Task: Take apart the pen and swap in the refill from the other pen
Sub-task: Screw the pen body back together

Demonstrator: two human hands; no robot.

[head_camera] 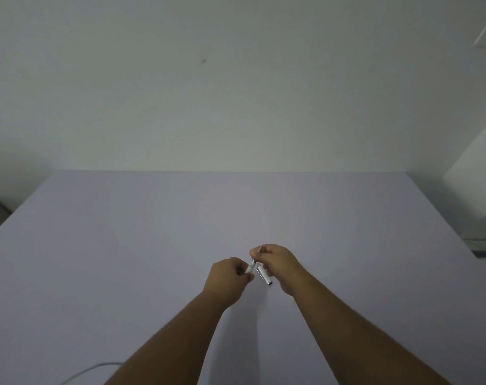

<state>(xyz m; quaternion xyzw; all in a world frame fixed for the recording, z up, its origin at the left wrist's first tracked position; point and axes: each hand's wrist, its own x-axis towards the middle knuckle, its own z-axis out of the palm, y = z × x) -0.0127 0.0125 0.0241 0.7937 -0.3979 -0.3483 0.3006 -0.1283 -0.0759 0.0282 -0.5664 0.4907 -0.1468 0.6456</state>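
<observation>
Both my hands meet above the middle of the pale lilac table (pixel 153 245). My left hand (pixel 228 279) is closed around a clear white pen barrel (pixel 250 267), whose upper end sticks out toward the right hand. My right hand (pixel 275 262) pinches a thin refill (pixel 259 249) that runs down into the barrel's end. A second silver-white pen part (pixel 264 275) hangs from the same right hand, pointing down and to the right. Fingers hide most of both pieces.
A pale cable (pixel 89 372) curves over the table's near left corner. White furniture (pixel 475 173) stands at the right, with some flat items (pixel 483 250) on a low surface beside the table's right edge. A plain wall rises behind the table.
</observation>
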